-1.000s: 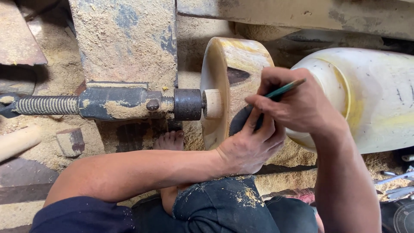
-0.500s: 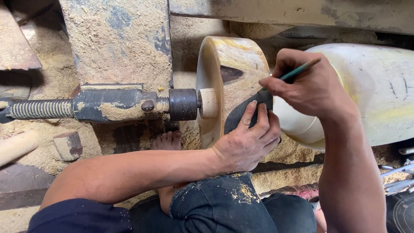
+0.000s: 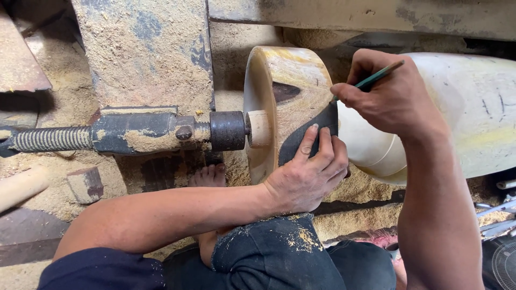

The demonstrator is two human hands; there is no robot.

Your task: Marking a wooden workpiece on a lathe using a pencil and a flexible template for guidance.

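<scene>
Spanning the right half of the view, a big pale wooden form [image 3: 473, 113] lies on its side, smooth and cream-coloured, with faint dark marks near its right end. Against its left end sits a thick round wood block [image 3: 285, 102], yellowish, its rim sanded smooth, with a dark knot on the curved face. A small wooden plug [image 3: 260, 129] at the centre of its flat left face meets the dark steel lathe centre [image 3: 227, 130], which runs left through a rusty, sawdust-caked housing [image 3: 142, 133] into a threaded screw [image 3: 51, 138].

Behind the screw stands a rough metal post [image 3: 145, 53] with blue paint flecks under dust. Sawdust [image 3: 37, 193] covers the floor; a pale wooden rod [image 3: 21, 185] and a small grey block [image 3: 86, 183] lie at the left. Free space is narrow: a gap under the block, where a bare foot [image 3: 208, 176] shows, and the open strip left of the post.

The left hand [image 3: 306, 180] presses a curved dark strip [image 3: 306, 137] flat against the block's rim, fingers spread over it. The right hand [image 3: 392, 96] pinches a green pencil [image 3: 376, 79] between thumb and fingers, the tip touching the block's rim at the strip's upper edge. Dusty dark jeans [image 3: 285, 252] fill the bottom centre.
</scene>
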